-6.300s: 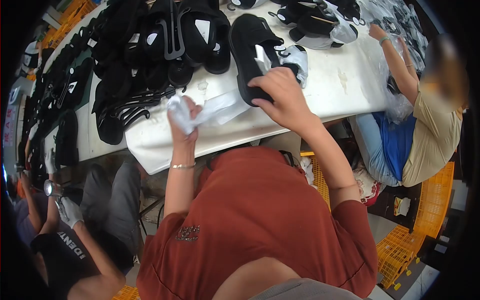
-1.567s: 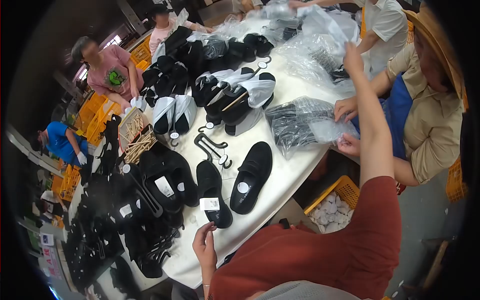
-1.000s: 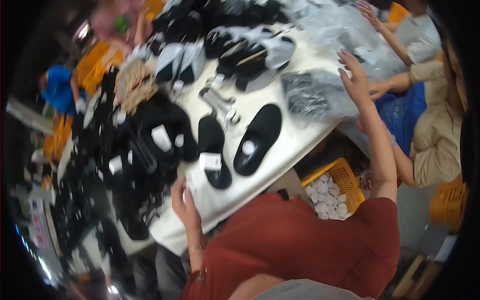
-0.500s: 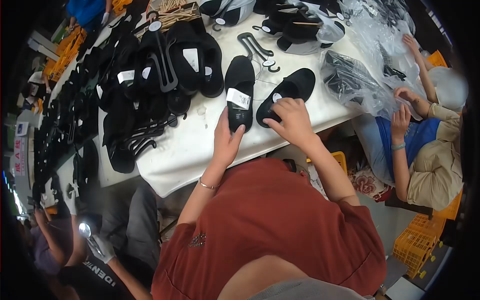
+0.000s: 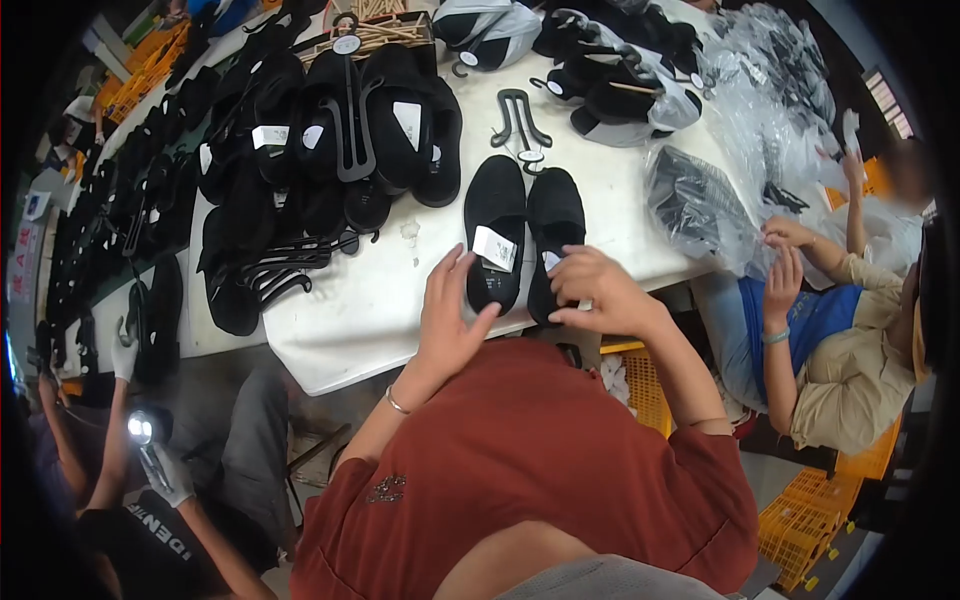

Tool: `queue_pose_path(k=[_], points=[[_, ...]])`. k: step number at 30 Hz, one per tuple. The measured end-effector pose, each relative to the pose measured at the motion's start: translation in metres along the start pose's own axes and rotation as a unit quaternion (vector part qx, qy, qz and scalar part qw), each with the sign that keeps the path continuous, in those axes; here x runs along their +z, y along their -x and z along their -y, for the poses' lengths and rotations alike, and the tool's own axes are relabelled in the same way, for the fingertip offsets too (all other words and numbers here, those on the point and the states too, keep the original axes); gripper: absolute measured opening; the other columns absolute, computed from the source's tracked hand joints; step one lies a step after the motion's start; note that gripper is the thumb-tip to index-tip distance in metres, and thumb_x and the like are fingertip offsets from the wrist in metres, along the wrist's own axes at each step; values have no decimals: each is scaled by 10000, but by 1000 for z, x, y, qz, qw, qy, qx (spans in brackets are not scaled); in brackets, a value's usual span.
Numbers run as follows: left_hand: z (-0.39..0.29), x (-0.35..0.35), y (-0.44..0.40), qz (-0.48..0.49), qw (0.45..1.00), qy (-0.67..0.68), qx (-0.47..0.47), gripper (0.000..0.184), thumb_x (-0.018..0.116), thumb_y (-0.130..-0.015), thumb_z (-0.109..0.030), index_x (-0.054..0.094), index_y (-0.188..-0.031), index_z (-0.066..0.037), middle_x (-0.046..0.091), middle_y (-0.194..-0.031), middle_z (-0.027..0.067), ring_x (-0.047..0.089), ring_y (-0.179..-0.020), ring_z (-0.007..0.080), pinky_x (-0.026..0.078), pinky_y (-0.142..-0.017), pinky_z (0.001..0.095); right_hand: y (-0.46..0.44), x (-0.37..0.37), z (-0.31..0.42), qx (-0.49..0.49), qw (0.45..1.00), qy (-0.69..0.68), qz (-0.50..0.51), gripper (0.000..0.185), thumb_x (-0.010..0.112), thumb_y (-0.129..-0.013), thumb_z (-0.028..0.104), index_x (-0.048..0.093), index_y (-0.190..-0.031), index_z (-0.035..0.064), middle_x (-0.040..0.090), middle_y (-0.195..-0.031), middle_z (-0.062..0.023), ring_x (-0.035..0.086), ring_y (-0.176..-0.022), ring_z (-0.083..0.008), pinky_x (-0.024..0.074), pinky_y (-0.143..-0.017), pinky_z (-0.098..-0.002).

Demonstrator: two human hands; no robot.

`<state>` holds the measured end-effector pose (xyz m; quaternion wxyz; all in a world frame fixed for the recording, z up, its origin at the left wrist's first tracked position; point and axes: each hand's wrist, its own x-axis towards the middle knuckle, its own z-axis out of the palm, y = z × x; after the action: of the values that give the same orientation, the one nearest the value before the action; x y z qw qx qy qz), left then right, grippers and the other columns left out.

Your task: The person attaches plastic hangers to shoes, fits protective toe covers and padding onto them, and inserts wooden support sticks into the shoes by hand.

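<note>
Two black slip-on shoes lie side by side on the white-covered table, toes pointing away from me. The left shoe (image 5: pixel 495 200) has a white paper tag (image 5: pixel 494 248) over its opening. Inside the right shoe (image 5: pixel 556 205) a pale sticker partly shows. My left hand (image 5: pixel 450 315) is open along the left shoe's heel, thumb and fingers apart. Beside the heel of the right shoe is my right hand (image 5: pixel 605 290), its fingers bent but spread; whether the fingertips touch the shoe I cannot tell. A black plastic hanger (image 5: pixel 517 120) lies beyond the toes.
Many black shoes with hangers (image 5: pixel 350 140) are heaped at left. Behind stands a box of wooden sticks (image 5: pixel 380 25). Bagged shoes (image 5: pixel 690 205) and clear plastic lie at right, near a co-worker's hands (image 5: pixel 785 260). Another person at lower left holds a lit lamp (image 5: pixel 142 430).
The right shoe has turned from slanting outward to nearly parallel, close against the left one. My right hand has moved back from its opening toward the heel. The camera view has shifted slightly.
</note>
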<state>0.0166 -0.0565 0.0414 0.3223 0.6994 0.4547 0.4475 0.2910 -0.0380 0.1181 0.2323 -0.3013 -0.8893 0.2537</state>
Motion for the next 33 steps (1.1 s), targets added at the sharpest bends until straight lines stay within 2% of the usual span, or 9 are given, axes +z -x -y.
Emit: queue_pose_path(k=[3,6,10,12,14,18,24,28,33], points=[[-26,-6,-8,81,970,-163,163,689,757,-838,-296,499,-1418,-29,458,-1474,179,411,-1393,373,269,-1162,551,-21,-27,-19,130,975,45,-173,195,773,-849,218,720,-902,38,679,-855,-101,667,-836,-272,527,-739,-384],[-28,8,-9,136,967,-148,154,671,751,-829,-294,523,-1403,-32,480,-1454,181,409,-1380,388,276,-1155,542,-61,-37,-67,126,960,146,-204,275,750,-849,208,721,-1085,71,697,-1083,-155,681,-940,-327,538,-829,-415],[-21,11,-8,155,960,-164,166,628,743,-828,-261,546,-1388,-56,495,-1426,174,407,-1376,381,274,-1161,538,-100,-6,-137,235,951,183,-80,530,730,-796,108,670,-1318,180,472,-1530,-181,669,-1124,-340,531,-975,-409],[-17,8,-6,164,959,-163,166,651,743,-829,-234,526,-1419,-63,476,-1456,175,391,-1404,378,274,-1174,544,-101,13,-183,193,952,212,-110,529,699,-783,58,670,-1304,145,565,-1442,-179,673,-1116,-336,530,-974,-395],[-19,7,-3,153,968,-129,148,723,748,-828,-236,471,-1473,-64,433,-1516,179,357,-1442,382,264,-1191,548,-104,20,-211,178,956,16,-233,440,673,-852,32,669,-1288,93,654,-1316,-174,677,-1109,-318,522,-968,-372],[-8,7,5,82,993,-6,91,721,710,-890,-208,400,-1522,-51,243,-1631,227,286,-1486,410,265,-1207,506,-113,-6,-129,147,888,-16,-435,298,639,-953,49,656,-1246,-1,706,-1182,-187,685,-1040,-347,537,-890,-375],[21,9,8,1,994,90,-59,726,636,-987,-243,276,-1586,-46,188,-1666,192,216,-1541,324,280,-1215,454,-54,-11,17,-49,885,359,-291,426,687,-745,-26,712,-1168,22,724,-1144,-119,679,-939,-287,530,-860,-396],[40,26,7,-7,972,201,-121,669,552,-1051,-270,249,-1596,-28,276,-1645,174,264,-1528,287,273,-1214,442,-22,17,62,-43,938,300,-167,505,681,-674,-12,690,-1179,-1,709,-1185,-116,647,-993,-292,514,-842,-393],[40,41,-4,-22,973,194,-121,679,581,-1030,-328,330,-1529,58,324,-1592,290,284,-1509,403,234,-1237,432,-13,39,73,75,979,186,33,635,737,-739,50,593,-1358,42,567,-1416,-169,584,-1176,-347,463,-972,-435]])
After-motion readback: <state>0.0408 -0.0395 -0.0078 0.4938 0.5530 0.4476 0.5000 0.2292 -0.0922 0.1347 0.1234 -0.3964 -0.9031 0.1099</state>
